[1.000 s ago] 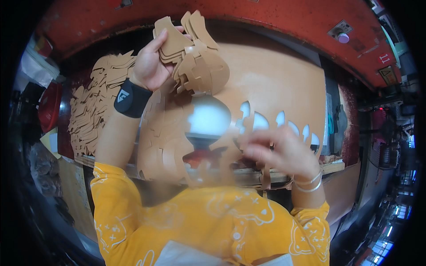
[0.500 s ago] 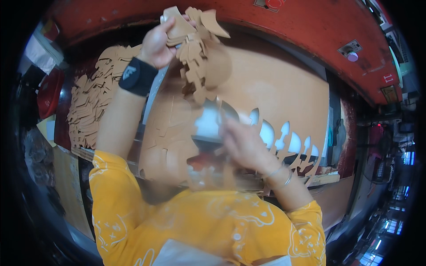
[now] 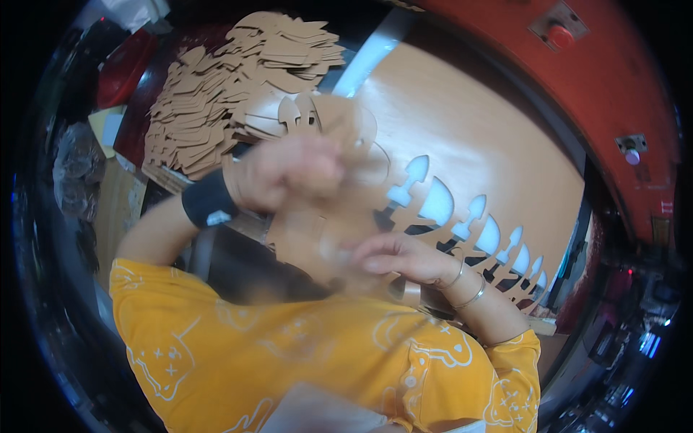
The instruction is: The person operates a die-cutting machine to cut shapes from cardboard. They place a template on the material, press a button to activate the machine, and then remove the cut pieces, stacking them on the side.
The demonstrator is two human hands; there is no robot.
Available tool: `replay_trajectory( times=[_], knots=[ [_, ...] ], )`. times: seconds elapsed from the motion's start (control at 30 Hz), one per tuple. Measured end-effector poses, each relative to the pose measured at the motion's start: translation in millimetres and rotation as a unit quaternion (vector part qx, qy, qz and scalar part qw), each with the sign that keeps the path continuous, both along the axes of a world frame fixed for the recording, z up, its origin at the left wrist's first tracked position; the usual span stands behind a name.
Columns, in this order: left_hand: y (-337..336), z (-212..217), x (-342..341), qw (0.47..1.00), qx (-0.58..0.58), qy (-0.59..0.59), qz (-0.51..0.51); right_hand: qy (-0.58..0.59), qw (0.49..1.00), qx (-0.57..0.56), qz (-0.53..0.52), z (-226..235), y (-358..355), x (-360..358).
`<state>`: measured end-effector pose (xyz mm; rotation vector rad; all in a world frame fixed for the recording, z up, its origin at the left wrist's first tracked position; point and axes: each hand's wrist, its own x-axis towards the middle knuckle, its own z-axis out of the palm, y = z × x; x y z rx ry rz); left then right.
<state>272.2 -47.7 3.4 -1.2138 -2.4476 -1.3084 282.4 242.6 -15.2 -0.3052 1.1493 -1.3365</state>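
A large tan sheet (image 3: 462,108) lies before me, with spade-shaped and rounded cut-outs (image 3: 437,202) along its near edge showing white and dark beneath. My left hand (image 3: 289,169), with a black wristband, is over the sheet's left part; its curled fingers are smeared by motion, so what they hold cannot be made out. Blurred tan material lies beside and below it. My right hand (image 3: 401,258), with bangles at the wrist, has thumb and fingers closed at the blurred near-left part of the sheet. Cut tan pieces (image 3: 289,114) show just beyond my left hand.
Piled stacks of cut tan pieces (image 3: 209,101) stand at the left. A red machine body (image 3: 491,36) with a red button (image 3: 559,35) and a pale knob (image 3: 632,156) borders the far right. A red object (image 3: 126,68) is at the far left.
My view has turned, bringing the piles further into sight. My left hand has come nearer from the far side; the stack it held is no longer plainly visible in it. My right hand has shifted slightly.
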Motion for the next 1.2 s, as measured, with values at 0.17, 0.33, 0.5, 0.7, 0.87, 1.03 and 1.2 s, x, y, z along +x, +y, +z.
replay_trajectory(
  times=[0.17, 0.33, 0.5, 0.7, 0.87, 1.03, 1.2],
  knots=[
    [-17.3, -41.6, 48.0, 0.995, -0.062, 0.055, -0.053, -0.171, 0.982, -0.005, -0.084, -22.8, -3.9, 11.8],
    [-10.3, -52.9, 55.2, 1.0, -0.02, 0.012, -0.009, -0.161, 0.95, -0.121, -0.239, -5.8, 12.0, 30.1],
    [-5.6, -50.7, 58.4, 0.991, 0.099, -0.073, 0.056, -0.267, 0.902, -0.011, -0.338, 2.5, 27.0, 48.5],
    [-11.5, -51.9, 56.3, 0.993, 0.088, -0.071, 0.026, -0.352, 0.894, -0.127, -0.245, -36.9, -24.2, 30.1],
    [-18.1, -59.1, 58.1, 0.998, -0.01, 0.003, -0.056, -0.396, 0.885, -0.195, -0.151, -43.7, -47.8, 17.0],
    [-20.9, -52.9, 56.5, 0.993, -0.049, -0.01, -0.108, -0.393, 0.876, -0.193, -0.204, -39.6, -53.9, 19.9],
    [-20.3, -29.3, 49.2, 0.985, -0.101, -0.048, -0.134, -0.371, 0.878, -0.201, -0.225, -40.4, -56.4, 23.3]
  ],
)
